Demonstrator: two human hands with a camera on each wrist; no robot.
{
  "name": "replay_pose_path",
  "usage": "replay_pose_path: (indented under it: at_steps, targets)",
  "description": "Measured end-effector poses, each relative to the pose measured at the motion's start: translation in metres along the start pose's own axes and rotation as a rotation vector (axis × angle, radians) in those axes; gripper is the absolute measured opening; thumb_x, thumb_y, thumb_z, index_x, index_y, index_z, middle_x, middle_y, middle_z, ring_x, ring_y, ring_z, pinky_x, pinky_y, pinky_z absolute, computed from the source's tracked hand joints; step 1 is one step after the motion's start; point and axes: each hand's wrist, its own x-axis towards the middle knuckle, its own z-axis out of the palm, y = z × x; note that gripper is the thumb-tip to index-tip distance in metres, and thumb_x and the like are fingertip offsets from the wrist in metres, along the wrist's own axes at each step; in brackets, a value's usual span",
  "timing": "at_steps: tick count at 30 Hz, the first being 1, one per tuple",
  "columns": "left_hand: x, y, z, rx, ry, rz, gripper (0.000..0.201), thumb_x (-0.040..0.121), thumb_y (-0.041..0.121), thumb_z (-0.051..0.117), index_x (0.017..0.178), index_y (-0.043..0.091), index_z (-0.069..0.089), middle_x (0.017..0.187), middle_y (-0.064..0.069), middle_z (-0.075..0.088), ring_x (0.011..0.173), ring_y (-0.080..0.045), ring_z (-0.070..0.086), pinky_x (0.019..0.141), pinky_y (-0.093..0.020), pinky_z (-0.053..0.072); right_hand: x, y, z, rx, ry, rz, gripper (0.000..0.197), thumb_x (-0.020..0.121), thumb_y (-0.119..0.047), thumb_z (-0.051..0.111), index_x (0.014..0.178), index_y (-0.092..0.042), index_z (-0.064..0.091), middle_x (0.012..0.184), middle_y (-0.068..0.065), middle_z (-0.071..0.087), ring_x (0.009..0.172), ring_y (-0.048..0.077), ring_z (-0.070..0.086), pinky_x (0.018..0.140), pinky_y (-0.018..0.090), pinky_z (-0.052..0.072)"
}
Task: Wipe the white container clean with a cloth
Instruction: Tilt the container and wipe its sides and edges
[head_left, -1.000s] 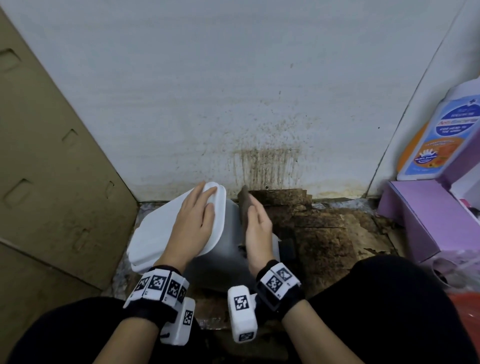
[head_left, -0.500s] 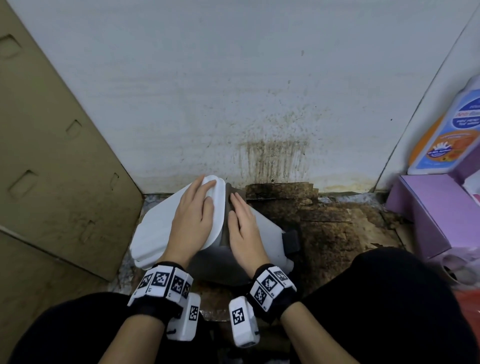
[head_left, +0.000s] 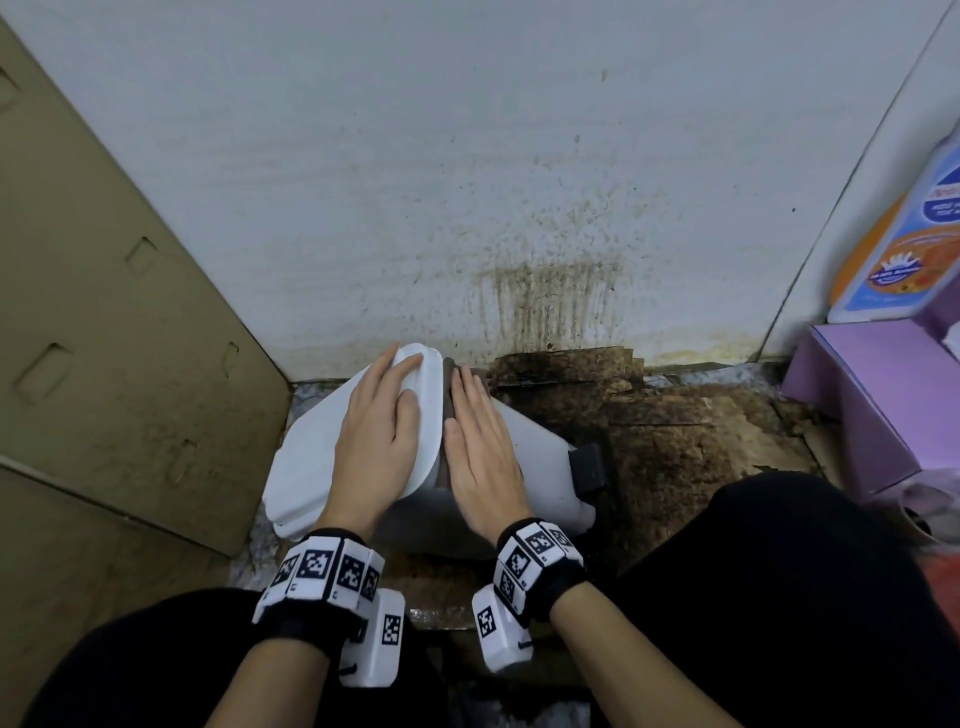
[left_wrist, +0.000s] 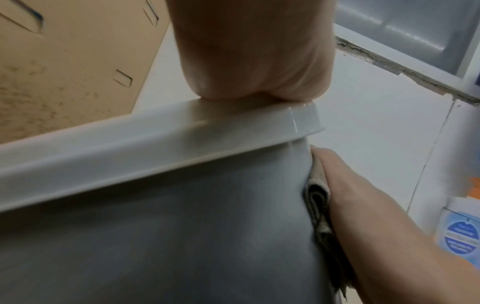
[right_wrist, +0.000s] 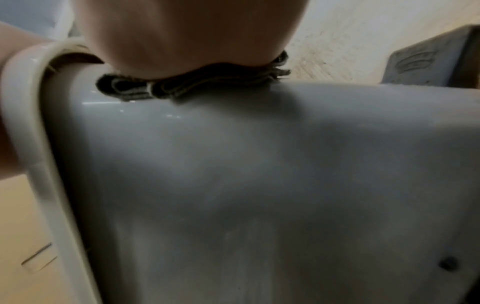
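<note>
From the head view, the white plastic container (head_left: 535, 457) lies tipped on the stained floor (head_left: 675, 447) by the wall; the left hand (head_left: 376, 441) rests flat on its lid, and the right hand (head_left: 480, 452), fingers straight, presses its side. In the left wrist view, a folded dark cloth (left_wrist: 320, 209) sits between right hand and container. In the right wrist view, the palm flattens the cloth.

The head view looks steeply down from above the knees toward a stained pale wall (head_left: 467, 182), taking in both hands. The left wrist view sits very close beneath the left hand (left_wrist: 249, 49), facing along the lid rim of the white plastic container (left_wrist: 155, 236). The right wrist view, equally close, faces the same container's side; all three share it.
</note>
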Motion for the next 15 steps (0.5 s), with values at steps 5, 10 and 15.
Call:
replay_pose_path:
  at_steps: [5, 10, 15]
  targets:
    - [0.001, -0.002, -0.002, -0.036, -0.005, -0.003, 0.040, 0.110, 0.025, 0.035, 0.146, 0.037, 0.048, 0.164, 0.018, 0.029, 0.150, -0.004, 0.025, 0.113, -0.025, 0.022, -0.003, 0.022, 0.003, 0.049, 0.036, 0.082, 0.054, 0.109, -0.037, 0.021, 0.161, -0.026, 0.012, 0.168, -0.014, 0.006, 0.153, -0.003, -0.003, 0.125, 0.025, 0.003]
    - [0.002, -0.006, -0.005, -0.059, -0.003, -0.015, 0.040, 0.110, 0.027, 0.036, 0.145, 0.040, 0.048, 0.163, 0.022, 0.028, 0.150, -0.004, 0.025, 0.115, -0.030, 0.024, -0.017, 0.069, 0.002, 0.107, 0.096, 0.385, 0.054, 0.107, -0.040, 0.020, 0.159, -0.027, 0.015, 0.168, -0.010, 0.008, 0.155, 0.006, 0.001, 0.127, 0.030, 0.002]
    - [0.000, -0.001, -0.002, -0.049, -0.005, -0.022, 0.040, 0.110, 0.026, 0.035, 0.146, 0.039, 0.047, 0.164, 0.020, 0.028, 0.150, -0.003, 0.025, 0.111, -0.027, 0.023, -0.017, 0.077, -0.001, 0.116, 0.100, 0.475, 0.051, 0.110, -0.023, 0.027, 0.159, -0.018, 0.017, 0.169, -0.001, 0.011, 0.155, 0.010, 0.004, 0.125, 0.026, 0.000]
